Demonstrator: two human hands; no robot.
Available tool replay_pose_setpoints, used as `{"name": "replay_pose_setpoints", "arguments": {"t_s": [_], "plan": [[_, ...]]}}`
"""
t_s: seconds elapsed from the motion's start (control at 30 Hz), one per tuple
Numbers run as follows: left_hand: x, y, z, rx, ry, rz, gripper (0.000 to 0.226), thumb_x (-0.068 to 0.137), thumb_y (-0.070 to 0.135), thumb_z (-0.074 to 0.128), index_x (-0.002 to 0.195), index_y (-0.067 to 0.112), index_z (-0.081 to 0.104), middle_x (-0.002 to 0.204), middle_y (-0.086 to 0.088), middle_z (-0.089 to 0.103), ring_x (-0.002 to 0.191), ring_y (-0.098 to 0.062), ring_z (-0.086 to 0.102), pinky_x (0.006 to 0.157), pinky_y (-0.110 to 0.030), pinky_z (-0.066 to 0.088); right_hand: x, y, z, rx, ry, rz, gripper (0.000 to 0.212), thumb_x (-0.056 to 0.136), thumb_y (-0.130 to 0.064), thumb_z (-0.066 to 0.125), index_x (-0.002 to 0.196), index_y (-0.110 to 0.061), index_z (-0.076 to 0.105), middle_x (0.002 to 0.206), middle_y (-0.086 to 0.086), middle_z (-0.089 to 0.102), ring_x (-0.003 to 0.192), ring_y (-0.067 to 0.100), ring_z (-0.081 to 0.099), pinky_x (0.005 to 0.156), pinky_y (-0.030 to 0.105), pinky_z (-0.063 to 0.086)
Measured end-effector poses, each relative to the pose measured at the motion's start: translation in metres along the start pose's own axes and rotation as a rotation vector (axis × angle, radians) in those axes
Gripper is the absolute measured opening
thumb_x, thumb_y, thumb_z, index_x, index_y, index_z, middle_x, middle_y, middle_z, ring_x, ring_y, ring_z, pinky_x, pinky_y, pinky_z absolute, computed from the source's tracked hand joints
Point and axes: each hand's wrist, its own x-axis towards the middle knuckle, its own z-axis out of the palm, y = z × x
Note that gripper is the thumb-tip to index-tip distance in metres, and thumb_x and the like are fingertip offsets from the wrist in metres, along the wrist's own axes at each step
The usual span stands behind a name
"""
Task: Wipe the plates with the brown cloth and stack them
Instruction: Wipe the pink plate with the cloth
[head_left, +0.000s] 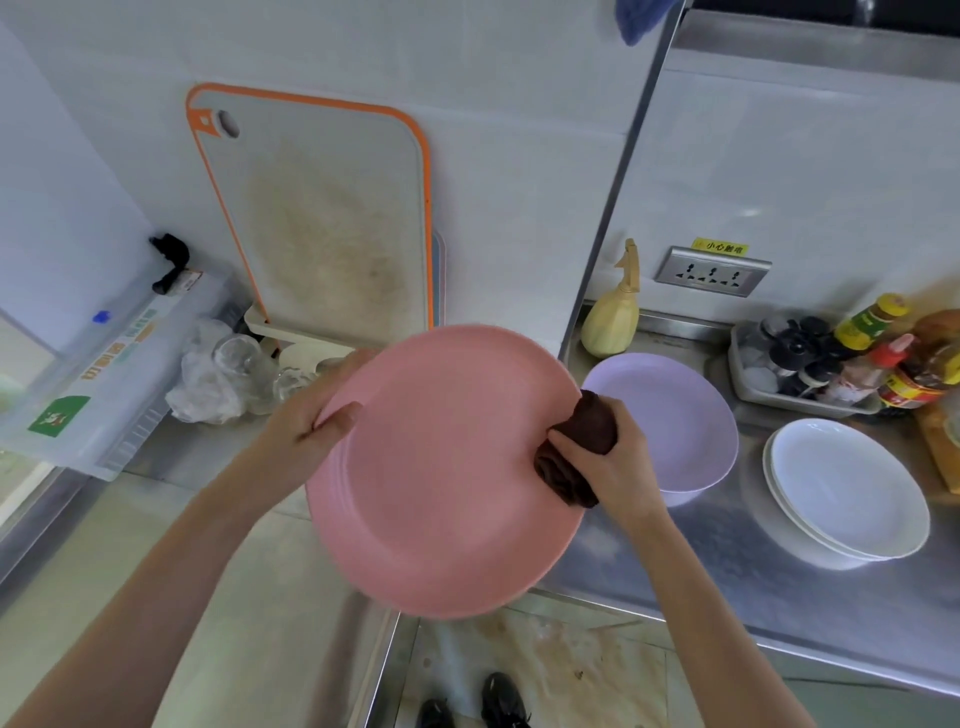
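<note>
Pink plate (441, 483) gripped at its left rim by left hand (306, 415), brown cloth (576, 452) clutched in right hand (608, 462) at right rim.

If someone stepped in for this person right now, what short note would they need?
Left hand grips the pink plate by its far-left rim, tilted above the counter edge.
Right hand holds the bunched brown cloth against the plate's right rim.
A purple plate sits on the steel counter; stacked white plates lie to its right.
Done: can't tell which are wiped.
Left: finish wiping pink, then stack it.
</note>
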Motion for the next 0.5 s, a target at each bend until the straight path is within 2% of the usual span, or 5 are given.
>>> {"name": "replay_pose_setpoints", "arguments": {"t_s": [0.1, 0.17, 0.27, 0.37, 0.5], "plan": [[0.010, 0.003, 0.007, 0.101, -0.140, 0.036, 0.066, 0.087, 0.017, 0.043, 0.116, 0.075, 0.033, 0.116, 0.057, 0.039, 0.117, 0.029, 0.032, 0.099, 0.003, 0.022, 0.006, -0.012, 0.000, -0.015, -0.150, -0.054, 0.036, 0.079, -0.011, 0.074, 0.101, -0.035, 0.058, 0.074, 0.000, 0.066, 0.045, 0.003, 0.058, 0.039, 0.021, 0.044], [0.010, -0.005, 0.021, 0.093, -0.113, 0.019, 0.071, 0.092, 0.012, 0.045, 0.116, 0.077, 0.029, 0.121, 0.057, 0.036, 0.122, 0.027, 0.029, 0.102, 0.002, 0.018, 0.011, -0.012, 0.004, -0.018, -0.078, -0.083, 0.037, 0.079, -0.011, 0.074, 0.092, -0.042, 0.058, 0.076, -0.005, 0.066, 0.053, -0.001, 0.060, 0.044, 0.016, 0.045], [0.001, -0.021, 0.041, -0.048, 0.029, -0.115, 0.076, 0.091, 0.002, 0.053, 0.132, 0.060, 0.026, 0.128, 0.049, 0.036, 0.123, 0.025, 0.030, 0.104, -0.006, 0.025, 0.014, 0.002, 0.009, 0.032, 0.068, -0.048, 0.033, 0.078, -0.010, 0.073, 0.089, -0.038, 0.059, 0.081, -0.006, 0.067, 0.071, 0.006, 0.066, 0.055, 0.018, 0.049], [-0.007, -0.029, 0.066, -0.262, 0.369, -0.317, 0.080, 0.077, 0.012, 0.063, 0.147, 0.026, 0.026, 0.127, 0.008, 0.053, 0.109, 0.005, 0.055, 0.089, -0.018, 0.044, 0.012, 0.020, 0.015, 0.106, 0.279, 0.099, 0.021, 0.078, -0.012, 0.072, 0.093, -0.021, 0.059, 0.082, -0.003, 0.066, 0.080, 0.021, 0.064, 0.064, 0.029, 0.050], [-0.022, -0.025, 0.115, -0.579, 0.571, -0.449, 0.053, 0.085, 0.000, 0.058, 0.132, 0.021, 0.043, 0.109, 0.005, 0.060, 0.094, -0.006, 0.062, 0.080, -0.030, 0.051, -0.002, 0.037, 0.033, 0.310, 0.505, 0.312, 0.021, 0.078, -0.016, 0.071, 0.095, -0.016, 0.058, 0.085, -0.001, 0.065, 0.084, 0.024, 0.063, 0.068, 0.031, 0.052]]}}
